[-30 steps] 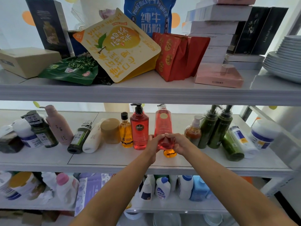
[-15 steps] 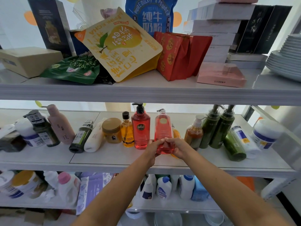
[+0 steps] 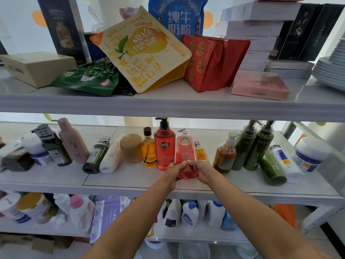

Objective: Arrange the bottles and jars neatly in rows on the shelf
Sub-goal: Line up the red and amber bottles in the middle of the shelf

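Observation:
On the middle shelf (image 3: 130,182), both my hands clasp the base of a pink-red bottle (image 3: 185,152) that stands upright. My left hand (image 3: 174,170) grips it from the left, my right hand (image 3: 202,169) from the right. Directly left of it stands a taller red pump bottle (image 3: 164,146), then a small amber bottle (image 3: 149,152) and a gold-lidded jar (image 3: 131,147). A small orange bottle (image 3: 200,152) peeks out behind the held one. An amber pump bottle (image 3: 225,156) and two dark green pump bottles (image 3: 252,144) stand to the right.
Several bottles lie on their sides at the left (image 3: 104,154) and right (image 3: 272,169) of the middle shelf. The upper shelf (image 3: 168,107) carries snack bags and boxes; plates (image 3: 332,70) stack at its right. White bottles (image 3: 188,214) fill the lower shelf.
The pink-red bottle has been set closer beside the tall red pump bottle, and the small orange bottle now shows behind it instead of below my hands.

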Motion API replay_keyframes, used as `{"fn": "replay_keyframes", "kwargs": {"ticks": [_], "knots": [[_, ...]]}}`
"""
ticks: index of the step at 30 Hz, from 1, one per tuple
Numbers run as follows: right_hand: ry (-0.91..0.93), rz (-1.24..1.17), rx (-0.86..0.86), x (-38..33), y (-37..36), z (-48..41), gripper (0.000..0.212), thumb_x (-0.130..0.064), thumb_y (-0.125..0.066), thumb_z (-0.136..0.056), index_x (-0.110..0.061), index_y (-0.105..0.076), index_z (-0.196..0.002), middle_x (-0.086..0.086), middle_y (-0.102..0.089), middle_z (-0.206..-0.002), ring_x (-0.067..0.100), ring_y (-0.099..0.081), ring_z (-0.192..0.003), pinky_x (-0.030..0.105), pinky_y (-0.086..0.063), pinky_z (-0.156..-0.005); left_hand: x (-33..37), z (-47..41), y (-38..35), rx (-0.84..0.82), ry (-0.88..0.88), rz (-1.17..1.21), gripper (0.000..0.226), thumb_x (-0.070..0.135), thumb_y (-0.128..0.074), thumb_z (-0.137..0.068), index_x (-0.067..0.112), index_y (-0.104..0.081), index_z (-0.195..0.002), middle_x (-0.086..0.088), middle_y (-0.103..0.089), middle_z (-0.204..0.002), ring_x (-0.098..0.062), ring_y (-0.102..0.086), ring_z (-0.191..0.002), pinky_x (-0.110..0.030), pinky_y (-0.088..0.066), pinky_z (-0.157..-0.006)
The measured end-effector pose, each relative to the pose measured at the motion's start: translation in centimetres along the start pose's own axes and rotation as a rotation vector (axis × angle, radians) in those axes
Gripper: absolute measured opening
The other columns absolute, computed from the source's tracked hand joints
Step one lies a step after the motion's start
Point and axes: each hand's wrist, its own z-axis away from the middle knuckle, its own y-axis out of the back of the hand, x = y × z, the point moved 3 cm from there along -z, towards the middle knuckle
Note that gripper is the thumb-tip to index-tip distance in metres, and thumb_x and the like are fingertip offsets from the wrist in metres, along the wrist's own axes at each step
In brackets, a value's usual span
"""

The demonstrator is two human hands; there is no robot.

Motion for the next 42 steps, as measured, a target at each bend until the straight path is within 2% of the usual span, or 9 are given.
{"fn": "replay_keyframes", "kwargs": {"ticks": [5,11,16,23,28,34,36,38,42], "knots": [[0.046,0.151,0.105,0.7,0.3,-0.7,0.008,-0.001,-0.062,-0.086,-0.004,-0.055,-0.089,0.012,-0.062,-0.08,0.024,-0.061,-0.077,0.038,-0.053,-0.078,-0.5,-0.1,0.1,0.015,0.033,-0.048,0.035,0.014,-0.056,-0.093,0.001,-0.053,-0.125,-0.01,-0.066,-0.095,-0.017,-0.062,-0.077,-0.024,-0.051,-0.055],[0.08,0.281,0.155,1.4,0.6,-1.0,0.017,0.001,-0.059,-0.088,0.003,-0.055,-0.105,0.01,-0.056,-0.073,0.017,-0.053,-0.062,0.025,-0.044,-0.052,-2.0,-0.3,0.0,0.022,0.087,-0.053,0.033,0.012,-0.054,-0.095,0.002,-0.052,-0.126,-0.006,-0.065,-0.088,-0.016,-0.061,-0.075,-0.024,-0.049,-0.057],[0.067,0.279,0.178,1.5,0.4,-1.6,0.005,0.0,-0.057,-0.089,-0.002,-0.055,-0.085,0.01,-0.053,-0.07,0.016,-0.049,-0.059,0.026,-0.044,-0.054,-1.5,-1.4,0.2,0.057,0.078,-0.091,0.037,0.011,-0.054,-0.094,-0.001,-0.049,-0.129,-0.016,-0.062,-0.103,-0.016,-0.06,-0.071,-0.026,-0.049,-0.055],[0.045,0.284,0.145,0.9,-0.1,-2.2,0.026,0.001,-0.051,-0.091,0.006,-0.054,-0.116,0.017,-0.06,-0.088,0.022,-0.057,-0.071,0.032,-0.05,-0.062,-0.7,-2.0,0.0,0.074,0.082,-0.137,0.039,0.01,-0.053,-0.094,-0.003,-0.045,-0.13,-0.021,-0.061,-0.114,-0.022,-0.062,-0.081,-0.027,-0.051,-0.06],[0.038,0.325,0.107,0.9,0.0,-2.3,0.031,0.003,-0.05,-0.09,0.005,-0.051,-0.12,0.022,-0.06,-0.105,0.027,-0.061,-0.085,0.036,-0.054,-0.073,-0.5,-2.2,-0.1,0.072,0.07,-0.186,0.039,0.009,-0.056,-0.089,-0.004,-0.05,-0.125,-0.02,-0.064,-0.11,-0.027,-0.063,-0.09,-0.029,-0.053,-0.065],[-0.012,0.542,0.119,0.1,0.1,-1.5,0.032,0.003,-0.052,-0.089,0.006,-0.052,-0.12,0.017,-0.057,-0.103,0.025,-0.057,-0.094,0.033,-0.051,-0.084,-0.6,-1.4,-0.4,-0.011,0.107,-0.252,0.035,-0.008,-0.064,-0.078,-0.005,-0.055,-0.111,-0.014,-0.064,-0.082,-0.017,-0.067,-0.059,-0.023,-0.054,-0.047],[0.013,0.581,0.15,-0.2,0.5,-1.5,0.03,0.004,-0.051,-0.088,0.006,-0.055,-0.118,0.015,-0.056,-0.101,0.025,-0.055,-0.095,0.032,-0.05,-0.085,-0.9,-1.5,-0.5,-0.005,0.102,-0.318,0.048,0.0,-0.074,-0.073,0.0,-0.054,-0.117,-0.015,-0.065,-0.095,-0.02,-0.069,-0.077,-0.024,-0.057,-0.057],[0.062,0.629,0.21,-0.3,0.9,-1.4,0.027,0.003,-0.053,-0.086,0.004,-0.062,-0.111,0.012,-0.058,-0.102,0.026,-0.056,-0.098,0.033,-0.051,-0.087,-1.3,-2.2,-0.3,0.076,0.078,-0.598,0.074,0.029,-0.086,-0.061,0.013,-0.05,-0.124,-0.012,-0.059,-0.115,-0.026,-0.059,-0.104,-0.031,-0.055,-0.083],[0.168,0.606,0.42,-0.6,2.5,-0.7,0.019,-0.01,-0.057,-0.085,-0.011,-0.07,-0.097,0.01,-0.07,-0.103,0.028,-0.066,-0.092,0.041,-0.057,-0.082,-0.5,-0.7,0.0,0.2,-0.063,-1.151,0.05,0.02,-0.069,-0.081,0.009,-0.046,-0.124,-0.014,-0.048,-0.126,-0.03,-0.05,-0.115,-0.039,-0.046,-0.098]]}}
